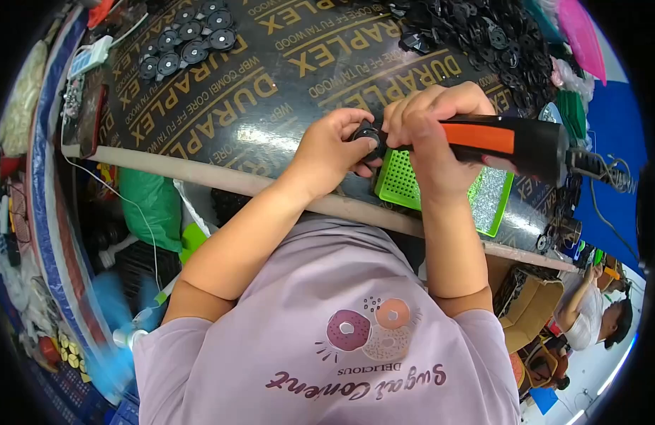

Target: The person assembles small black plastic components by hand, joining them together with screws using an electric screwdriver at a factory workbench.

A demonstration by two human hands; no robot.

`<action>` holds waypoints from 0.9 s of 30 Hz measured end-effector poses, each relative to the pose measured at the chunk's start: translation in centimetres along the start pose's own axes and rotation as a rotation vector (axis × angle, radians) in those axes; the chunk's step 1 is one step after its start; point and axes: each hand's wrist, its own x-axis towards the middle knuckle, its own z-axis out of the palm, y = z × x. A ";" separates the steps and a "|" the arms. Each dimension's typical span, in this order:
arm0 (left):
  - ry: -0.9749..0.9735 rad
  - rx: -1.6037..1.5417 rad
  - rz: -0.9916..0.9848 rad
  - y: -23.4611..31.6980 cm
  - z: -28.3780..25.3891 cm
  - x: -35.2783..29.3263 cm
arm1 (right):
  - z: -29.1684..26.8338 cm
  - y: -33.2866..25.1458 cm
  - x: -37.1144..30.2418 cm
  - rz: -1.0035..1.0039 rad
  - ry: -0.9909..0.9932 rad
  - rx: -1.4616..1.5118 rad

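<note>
My left hand [332, 152] is closed around a small round black plastic part [368, 136], held just above the table. In my right hand [441, 131] lies a black and orange electric screwdriver [483, 137], turned sideways so its tip end points left at the part. Fingers of the right hand cover that tip, so whether it touches the part cannot be seen. Below both hands sits a bright green tray [398, 195]; its left side is a grid of holes, and its right side holds many small silvery pieces [492, 195], probably screws.
A big pile of black plastic parts [490, 42] covers the table's far right. Round black assemblies [191, 51] stand in rows at the far left. A phone [93, 120] and white power strip [91, 57] lie at the left edge. Behind the screwdriver hangs its coiled cord [600, 168].
</note>
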 end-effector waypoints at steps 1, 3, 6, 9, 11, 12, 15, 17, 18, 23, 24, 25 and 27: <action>0.001 -0.004 0.006 0.0 0.0 0.0 | 0.1 0.1 0.0 -0.011 -0.034 0.001; 0.001 -0.006 0.009 0.0 0.0 -0.2 | 0.2 0.3 0.0 -0.027 -0.077 -0.006; 0.039 0.055 0.068 0.0 -0.1 -0.2 | 0.4 0.5 0.0 -0.019 -0.060 -0.027; -0.001 0.005 0.034 -0.2 -0.2 0.2 | 0.2 0.6 -0.1 -0.005 -0.037 0.039; 0.007 0.003 0.012 0.0 0.0 0.1 | 0.1 0.6 0.0 -0.021 -0.041 0.019; 0.002 0.004 0.011 0.2 0.2 0.0 | 0.1 0.6 0.0 -0.036 -0.043 0.000; 0.039 0.123 0.094 0.4 0.5 0.0 | 0.0 0.2 0.4 -0.033 -0.108 -0.031; -0.028 0.036 0.067 -0.3 -0.3 0.7 | 0.0 -0.4 0.7 -0.036 -0.110 0.013; 0.048 0.032 -0.012 0.5 0.3 0.3 | -0.1 -1.2 0.9 -0.049 -0.099 0.049; 0.060 0.022 -0.021 0.8 0.3 -0.7 | -3.2 -3.2 1.4 -0.069 0.245 -0.065; 0.040 0.009 0.009 0.8 0.2 -0.9 | -4.0 -3.1 1.4 -0.047 0.349 -0.151; 0.021 -0.004 0.039 0.8 0.3 -1.0 | -4.8 -2.9 1.3 -0.013 0.389 -0.201; 0.039 0.013 0.044 1.0 0.6 -0.9 | -5.8 -2.5 1.1 0.012 0.460 -0.224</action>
